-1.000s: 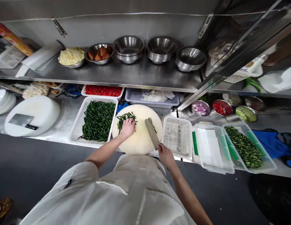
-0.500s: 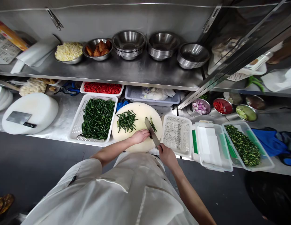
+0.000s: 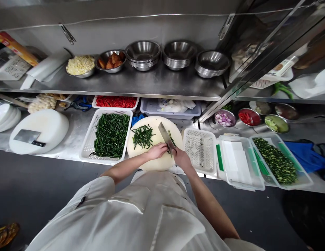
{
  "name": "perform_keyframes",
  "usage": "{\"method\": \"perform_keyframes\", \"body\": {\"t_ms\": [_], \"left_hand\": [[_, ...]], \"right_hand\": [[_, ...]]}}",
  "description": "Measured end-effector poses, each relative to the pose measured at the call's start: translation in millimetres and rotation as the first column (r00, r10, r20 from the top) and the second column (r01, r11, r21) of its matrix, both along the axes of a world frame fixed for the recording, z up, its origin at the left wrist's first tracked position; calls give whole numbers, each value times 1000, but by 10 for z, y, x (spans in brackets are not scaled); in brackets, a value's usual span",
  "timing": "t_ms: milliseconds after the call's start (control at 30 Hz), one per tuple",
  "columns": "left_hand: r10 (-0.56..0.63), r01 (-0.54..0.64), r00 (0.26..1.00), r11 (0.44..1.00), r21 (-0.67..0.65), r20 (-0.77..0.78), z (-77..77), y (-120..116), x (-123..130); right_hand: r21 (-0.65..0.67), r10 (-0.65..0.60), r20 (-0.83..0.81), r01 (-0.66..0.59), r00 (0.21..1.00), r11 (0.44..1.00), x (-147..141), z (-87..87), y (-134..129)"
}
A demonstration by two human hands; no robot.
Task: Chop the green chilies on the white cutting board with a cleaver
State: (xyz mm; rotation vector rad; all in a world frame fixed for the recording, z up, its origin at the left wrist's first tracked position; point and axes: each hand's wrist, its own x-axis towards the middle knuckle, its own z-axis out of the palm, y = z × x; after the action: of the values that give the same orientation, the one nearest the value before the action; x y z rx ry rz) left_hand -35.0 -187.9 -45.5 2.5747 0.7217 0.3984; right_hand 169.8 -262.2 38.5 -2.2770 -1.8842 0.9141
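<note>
My right hand [image 3: 181, 157] grips the handle of a cleaver [image 3: 165, 135], its broad blade slanting up and left over a round white cutting board [image 3: 155, 165]. My left hand [image 3: 157, 151] rests on the board with curled fingers beside the blade, holding down green chillies; only dark green bits show at the fingertips. A few thin green chilli pieces [image 3: 172, 138] lie just right of the blade. On the board's left side sits a loose pile of green chillies [image 3: 142, 136]. Left of the board, a white perforated basket [image 3: 85, 150] holds many more green chillies [image 3: 112, 134].
Right of the board stand a white perforated basket [image 3: 213, 153] and a clear box [image 3: 258, 176], then a box of chopped green pieces [image 3: 277, 162]. Behind are red chillies [image 3: 116, 101] and a steel shelf edge [image 3: 120, 93]. A second cleaver [image 3: 27, 136] lies on another board [image 3: 56, 127].
My right hand and the cleaver have moved up and left, closer to my left hand. The whole view has shifted slightly; my left hand stays in place on the board.
</note>
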Motion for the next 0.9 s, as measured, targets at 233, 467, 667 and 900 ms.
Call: {"method": "perform_keyframes", "body": {"t_ms": [233,467,667,900], "left_hand": [[-8,9,998,1000,-11,55,-87,-36,-12],[-35,35,999,999,8,17,-51,-6,22],[-76,80,995,995,59,-64,166,172,-56],[534,-501,832,840,210,-151,437,621,-454]], "right_hand": [[-9,47,-39,-48,998,999,242,-48,-513],[-39,-37,8,37,999,999,-10,-136,-119],[71,-143,-138,154,980,986,-211,-40,323],[-23,-102,-275,99,956,995,115,-225,-754]]}}
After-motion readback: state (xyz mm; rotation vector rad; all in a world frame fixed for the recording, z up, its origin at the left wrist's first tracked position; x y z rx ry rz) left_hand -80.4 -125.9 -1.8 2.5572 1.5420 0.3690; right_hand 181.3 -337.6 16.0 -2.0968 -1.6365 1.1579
